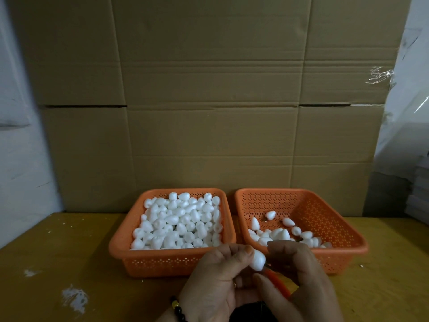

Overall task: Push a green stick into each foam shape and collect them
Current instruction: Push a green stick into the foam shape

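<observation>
No writing to read anywhere, not on the cardboard (209, 89) behind, not on either basket.

Front and centre, both hands are up over the table (58, 252). The left hand (216, 277) pinches a white foam shape (257, 260) with thumb and curled fingers; a ring shows on 1 finger and a dark bead bracelet (178, 309) sits at the wrist. The shape is egg-like, its long axis tilted, narrow end up and to the left against the thumb, broad end down and to the right toward the other hand.

The right hand (299, 280) is curled tight just beside that broad end, fingers closed round something orange (277, 281) that runs down and to the right (a tool handle, perhaps; I cannot tell). Whether a green stick is in there too is hidden by the fingers.

Behind the hands, 2 orange perforated baskets stand side by side, nearly touching. The left basket (130, 238) is heaped with plain foam shapes. The right basket (343, 231) holds only a scatter along its near left part, a few with dark stub ends showing. The right hand overlaps that basket's near rim.

Crumpled clear plastic (408, 112) hangs at the far right.
</observation>
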`<move>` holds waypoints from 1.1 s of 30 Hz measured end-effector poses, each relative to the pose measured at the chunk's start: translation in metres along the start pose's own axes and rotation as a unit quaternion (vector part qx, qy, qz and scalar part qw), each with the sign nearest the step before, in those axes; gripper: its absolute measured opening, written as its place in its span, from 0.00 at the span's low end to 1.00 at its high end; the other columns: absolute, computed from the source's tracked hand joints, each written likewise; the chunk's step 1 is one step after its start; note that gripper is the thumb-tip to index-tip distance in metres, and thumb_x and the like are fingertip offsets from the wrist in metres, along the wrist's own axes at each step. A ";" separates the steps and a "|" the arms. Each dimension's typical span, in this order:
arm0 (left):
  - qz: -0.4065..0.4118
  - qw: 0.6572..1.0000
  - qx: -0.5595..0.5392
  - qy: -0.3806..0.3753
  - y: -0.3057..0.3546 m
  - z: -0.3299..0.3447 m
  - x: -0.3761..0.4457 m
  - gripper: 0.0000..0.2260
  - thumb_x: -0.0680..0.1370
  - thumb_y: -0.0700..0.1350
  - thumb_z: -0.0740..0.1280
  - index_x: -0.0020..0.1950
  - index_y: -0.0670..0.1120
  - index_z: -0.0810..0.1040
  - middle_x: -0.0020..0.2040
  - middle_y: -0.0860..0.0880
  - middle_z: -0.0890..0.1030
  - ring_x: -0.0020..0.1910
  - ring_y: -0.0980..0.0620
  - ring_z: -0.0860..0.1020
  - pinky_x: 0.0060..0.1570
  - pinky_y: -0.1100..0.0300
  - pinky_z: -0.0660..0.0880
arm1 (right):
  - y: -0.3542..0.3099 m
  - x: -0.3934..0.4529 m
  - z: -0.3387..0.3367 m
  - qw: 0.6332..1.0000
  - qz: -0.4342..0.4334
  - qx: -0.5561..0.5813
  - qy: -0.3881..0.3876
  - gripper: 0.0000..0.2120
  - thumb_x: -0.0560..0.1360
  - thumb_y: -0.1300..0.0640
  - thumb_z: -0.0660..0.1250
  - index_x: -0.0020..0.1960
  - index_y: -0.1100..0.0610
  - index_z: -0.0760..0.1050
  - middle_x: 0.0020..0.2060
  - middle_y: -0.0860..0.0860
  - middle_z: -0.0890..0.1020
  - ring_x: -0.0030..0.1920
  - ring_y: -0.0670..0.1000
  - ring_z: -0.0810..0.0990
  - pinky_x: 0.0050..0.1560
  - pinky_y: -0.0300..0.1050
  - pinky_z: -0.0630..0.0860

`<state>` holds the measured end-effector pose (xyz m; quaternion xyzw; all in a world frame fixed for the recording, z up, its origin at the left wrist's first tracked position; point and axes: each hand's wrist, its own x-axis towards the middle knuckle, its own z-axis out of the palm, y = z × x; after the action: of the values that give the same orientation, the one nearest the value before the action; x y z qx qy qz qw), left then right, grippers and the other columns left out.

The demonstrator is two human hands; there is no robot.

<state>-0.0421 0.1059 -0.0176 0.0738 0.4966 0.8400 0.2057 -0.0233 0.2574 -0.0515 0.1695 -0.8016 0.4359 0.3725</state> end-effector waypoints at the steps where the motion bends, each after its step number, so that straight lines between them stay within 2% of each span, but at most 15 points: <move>1: 0.000 1.000 0.007 -0.001 -0.001 0.000 0.000 0.14 0.69 0.42 0.75 0.48 0.36 0.77 0.41 0.36 0.81 0.34 0.45 0.81 0.31 0.54 0.78 | 0.000 0.001 0.000 1.000 -0.003 -0.004 0.000 0.26 0.57 0.57 0.80 0.50 0.42 0.75 0.45 0.41 0.81 0.45 0.41 0.82 0.44 0.38 0.79; 4: 0.004 1.000 0.019 -0.003 -0.005 0.000 0.001 0.16 0.65 0.43 0.74 0.47 0.37 0.77 0.42 0.36 0.82 0.36 0.44 0.82 0.32 0.54 0.79 | 0.000 0.002 0.000 0.999 -0.026 -0.019 0.001 0.24 0.58 0.57 0.80 0.49 0.42 0.75 0.45 0.40 0.82 0.46 0.39 0.82 0.45 0.35 0.77; 6: 0.006 1.000 0.027 -0.002 -0.008 0.000 0.003 0.17 0.64 0.44 0.74 0.47 0.36 0.76 0.43 0.37 0.82 0.37 0.44 0.82 0.34 0.53 0.79 | -0.001 0.002 0.000 0.999 -0.040 -0.035 0.001 0.19 0.59 0.55 0.78 0.47 0.43 0.76 0.42 0.40 0.82 0.45 0.37 0.81 0.43 0.32 0.75; 9: 0.005 0.998 0.057 0.014 -0.011 -0.002 0.005 0.22 0.65 0.48 0.75 0.53 0.38 0.76 0.47 0.37 0.83 0.42 0.43 0.82 0.39 0.50 0.80 | 0.001 0.006 -0.003 0.999 -0.026 -0.044 0.010 0.15 0.62 0.52 0.77 0.45 0.43 0.76 0.42 0.39 0.82 0.45 0.35 0.80 0.43 0.29 0.74; 11: 0.007 0.996 0.083 0.033 -0.010 -0.004 0.006 0.25 0.65 0.53 0.76 0.55 0.41 0.76 0.48 0.40 0.84 0.41 0.44 0.83 0.39 0.52 0.79 | 0.005 0.012 -0.008 0.998 -0.006 -0.054 0.019 0.13 0.67 0.48 0.76 0.47 0.42 0.75 0.45 0.36 0.81 0.46 0.33 0.79 0.45 0.26 0.73; 12: 0.010 0.995 0.086 0.046 -0.009 -0.005 0.006 0.26 0.66 0.54 0.78 0.56 0.42 0.76 0.47 0.41 0.84 0.40 0.45 0.83 0.37 0.53 0.79 | 0.008 0.016 -0.013 0.997 0.009 -0.066 0.024 0.11 0.68 0.45 0.74 0.47 0.41 0.74 0.45 0.34 0.81 0.46 0.34 0.79 0.45 0.28 0.73; 14: 0.016 0.994 0.080 0.069 -0.007 -0.007 0.007 0.27 0.62 0.54 0.77 0.55 0.42 0.77 0.45 0.41 0.85 0.39 0.45 0.82 0.35 0.54 0.79 | 0.019 0.026 -0.024 0.993 0.047 -0.109 0.027 0.10 0.67 0.42 0.69 0.46 0.41 0.70 0.41 0.36 0.80 0.43 0.39 0.80 0.42 0.37 0.75; 17: 0.024 0.992 0.083 0.088 -0.005 -0.010 0.008 0.27 0.61 0.52 0.76 0.55 0.42 0.76 0.44 0.42 0.85 0.38 0.46 0.82 0.34 0.54 0.79 | 0.042 0.036 -0.043 0.968 0.085 -0.237 0.009 0.12 0.70 0.50 0.72 0.49 0.45 0.70 0.42 0.45 0.80 0.41 0.48 0.78 0.38 0.46 0.75; 19: 0.024 0.990 0.095 0.099 -0.006 -0.012 0.010 0.22 0.65 0.49 0.75 0.54 0.42 0.76 0.44 0.43 0.85 0.37 0.47 0.82 0.33 0.55 0.79 | 0.054 0.040 -0.051 0.943 0.127 -0.308 -0.010 0.11 0.71 0.52 0.72 0.50 0.49 0.73 0.43 0.51 0.82 0.42 0.52 0.79 0.39 0.51 0.78; 22: 0.014 0.988 0.114 0.103 -0.007 -0.013 0.012 0.13 0.73 0.43 0.73 0.54 0.42 0.76 0.45 0.43 0.85 0.37 0.48 0.82 0.33 0.56 0.78 | 0.064 0.042 -0.056 0.926 0.166 -0.338 -0.011 0.10 0.71 0.55 0.71 0.50 0.49 0.73 0.45 0.53 0.82 0.44 0.56 0.80 0.43 0.56 0.78; 24: 0.017 0.986 0.134 0.101 -0.010 -0.014 0.013 0.11 0.74 0.42 0.72 0.54 0.42 0.77 0.45 0.43 0.85 0.37 0.49 0.82 0.33 0.57 0.78 | 0.068 0.043 -0.059 0.922 0.180 -0.344 -0.006 0.11 0.72 0.57 0.71 0.52 0.50 0.74 0.47 0.53 0.82 0.47 0.57 0.79 0.48 0.57 0.77; 26: 0.022 0.983 0.155 0.096 -0.013 -0.014 0.013 0.10 0.74 0.42 0.72 0.53 0.42 0.77 0.45 0.44 0.85 0.37 0.50 0.82 0.33 0.57 0.78 | 0.073 0.043 -0.060 0.910 0.199 -0.362 -0.025 0.12 0.73 0.57 0.70 0.55 0.50 0.74 0.53 0.53 0.82 0.55 0.58 0.77 0.56 0.58 0.73; 29: 0.029 0.979 0.178 0.093 -0.013 -0.015 0.014 0.09 0.74 0.41 0.72 0.52 0.43 0.77 0.48 0.40 0.84 0.36 0.51 0.82 0.33 0.57 0.78 | 0.080 0.043 -0.061 0.894 0.187 -0.404 -0.052 0.18 0.75 0.57 0.67 0.64 0.50 0.73 0.67 0.54 0.74 0.71 0.58 0.66 0.68 0.61 0.60; 31: 0.036 0.976 0.196 0.092 -0.013 -0.015 0.014 0.08 0.74 0.41 0.72 0.52 0.44 0.77 0.50 0.39 0.83 0.37 0.51 0.82 0.34 0.57 0.78 | 0.078 0.043 -0.061 0.897 0.156 -0.411 -0.048 0.20 0.74 0.60 0.68 0.66 0.53 0.74 0.71 0.56 0.69 0.73 0.59 0.61 0.69 0.62 0.57; 33: 0.045 0.971 0.217 0.090 -0.012 -0.016 0.014 0.08 0.74 0.41 0.72 0.51 0.44 0.78 0.49 0.40 0.83 0.37 0.52 0.82 0.34 0.57 0.78 | 0.069 0.043 -0.058 0.909 0.119 -0.397 -0.035 0.21 0.71 0.63 0.71 0.63 0.55 0.76 0.69 0.58 0.72 0.71 0.63 0.64 0.66 0.66 0.62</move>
<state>-0.0563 0.1040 -0.0372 0.0628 0.6800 0.7234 0.1013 -0.0673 0.3466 -0.0394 -0.0741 -0.9352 0.1164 0.3263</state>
